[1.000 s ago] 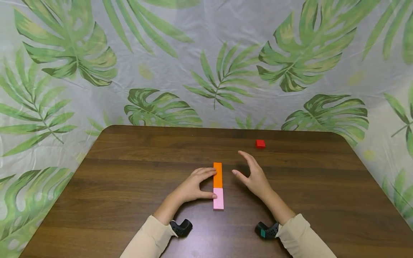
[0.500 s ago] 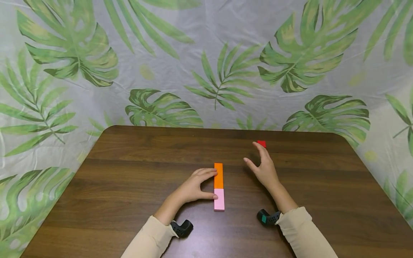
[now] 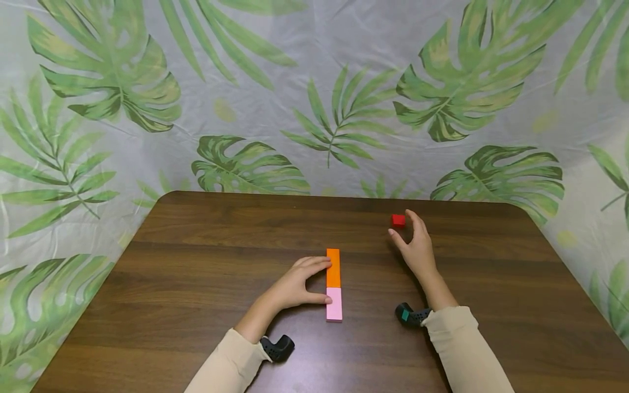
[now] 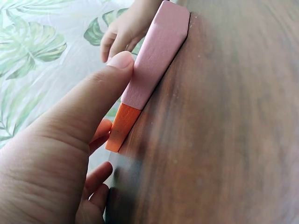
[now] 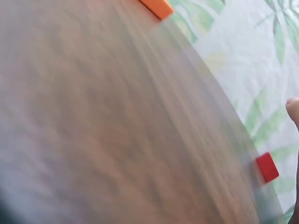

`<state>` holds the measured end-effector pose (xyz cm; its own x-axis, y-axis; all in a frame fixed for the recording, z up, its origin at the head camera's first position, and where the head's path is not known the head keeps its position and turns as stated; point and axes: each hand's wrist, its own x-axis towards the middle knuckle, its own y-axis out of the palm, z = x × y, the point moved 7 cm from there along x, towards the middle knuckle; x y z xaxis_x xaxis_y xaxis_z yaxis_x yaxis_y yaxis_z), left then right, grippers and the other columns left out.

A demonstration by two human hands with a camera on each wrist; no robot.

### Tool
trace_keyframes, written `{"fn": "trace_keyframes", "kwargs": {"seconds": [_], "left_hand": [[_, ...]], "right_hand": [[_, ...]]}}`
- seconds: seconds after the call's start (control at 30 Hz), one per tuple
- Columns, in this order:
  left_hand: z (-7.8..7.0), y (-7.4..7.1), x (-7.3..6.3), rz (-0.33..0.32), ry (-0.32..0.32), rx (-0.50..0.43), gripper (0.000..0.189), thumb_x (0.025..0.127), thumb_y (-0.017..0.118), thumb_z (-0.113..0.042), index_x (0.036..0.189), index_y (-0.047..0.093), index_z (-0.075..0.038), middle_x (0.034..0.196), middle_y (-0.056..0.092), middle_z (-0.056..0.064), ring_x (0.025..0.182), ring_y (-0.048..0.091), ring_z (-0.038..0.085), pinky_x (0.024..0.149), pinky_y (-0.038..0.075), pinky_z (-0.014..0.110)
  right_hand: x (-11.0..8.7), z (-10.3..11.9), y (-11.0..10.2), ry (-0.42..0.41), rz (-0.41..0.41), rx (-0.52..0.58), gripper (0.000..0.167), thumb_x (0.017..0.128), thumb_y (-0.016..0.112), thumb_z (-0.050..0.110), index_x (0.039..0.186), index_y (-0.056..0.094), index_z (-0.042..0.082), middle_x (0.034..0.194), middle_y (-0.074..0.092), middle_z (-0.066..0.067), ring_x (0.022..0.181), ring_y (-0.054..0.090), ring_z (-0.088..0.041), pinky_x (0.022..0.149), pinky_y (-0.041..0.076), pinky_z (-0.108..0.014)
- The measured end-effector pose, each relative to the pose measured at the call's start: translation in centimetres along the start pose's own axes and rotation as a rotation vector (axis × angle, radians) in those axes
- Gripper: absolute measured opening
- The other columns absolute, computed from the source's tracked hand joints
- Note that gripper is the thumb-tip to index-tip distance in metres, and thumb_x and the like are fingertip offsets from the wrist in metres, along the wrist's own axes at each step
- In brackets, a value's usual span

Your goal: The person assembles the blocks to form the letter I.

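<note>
An orange block point(image 3: 333, 268) and a pink block point(image 3: 334, 305) lie end to end in a line on the wooden table. My left hand point(image 3: 291, 285) rests at their left side, fingertips on the orange block and thumb against the pink one. In the left wrist view the thumb point(image 4: 122, 60) touches the side of the pink block point(image 4: 156, 51). Farther back, a small red block point(image 3: 398, 220) sits on its own. My right hand point(image 3: 417, 248) reaches beside it with thumb and forefinger spread, holding nothing. The right wrist view shows the red block point(image 5: 267, 167) near a fingertip point(image 5: 292, 108).
The dark wooden table point(image 3: 206, 234) has its far edge just behind the red block. A leaf-patterned cloth point(image 3: 354, 98) hangs behind it. Black wrist devices point(image 3: 277, 348) are strapped at both cuffs.
My right hand has moved right and away from me, passing over the red block to its right side. The left hand and the two lined-up blocks have stayed in place.
</note>
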<state>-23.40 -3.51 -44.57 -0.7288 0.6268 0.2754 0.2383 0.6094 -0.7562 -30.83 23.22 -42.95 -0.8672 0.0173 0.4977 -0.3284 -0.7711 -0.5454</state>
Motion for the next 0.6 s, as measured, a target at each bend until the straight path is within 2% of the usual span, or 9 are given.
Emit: {"fn": "trace_keyframes", "kwargs": {"seconds": [0.3, 0.6], "left_hand": [[0.2, 0.2, 0.1, 0.031, -0.048, 0.007, 0.076, 0.068, 0.075, -0.043, 0.131, 0.048, -0.010, 0.135, 0.042, 0.002, 0.124, 0.032, 0.021, 0.101, 0.026, 0.038], [0.3, 0.2, 0.1, 0.033, -0.053, 0.000, 0.076, 0.068, 0.075, -0.044, 0.131, 0.047, -0.010, 0.136, 0.041, 0.001, 0.123, 0.032, 0.020, 0.100, 0.026, 0.037]], "right_hand": [[0.6, -2.0, -0.4, 0.082, 0.014, -0.020, 0.067, 0.082, 0.067, 0.026, 0.134, 0.034, 0.000, 0.130, 0.039, -0.022, 0.120, 0.035, -0.038, 0.095, 0.029, -0.052], [1.1, -3.0, 0.0, 0.096, 0.079, -0.072, 0.067, 0.083, 0.065, 0.028, 0.135, 0.033, -0.001, 0.131, 0.039, -0.023, 0.120, 0.035, -0.038, 0.096, 0.028, -0.052]]}}
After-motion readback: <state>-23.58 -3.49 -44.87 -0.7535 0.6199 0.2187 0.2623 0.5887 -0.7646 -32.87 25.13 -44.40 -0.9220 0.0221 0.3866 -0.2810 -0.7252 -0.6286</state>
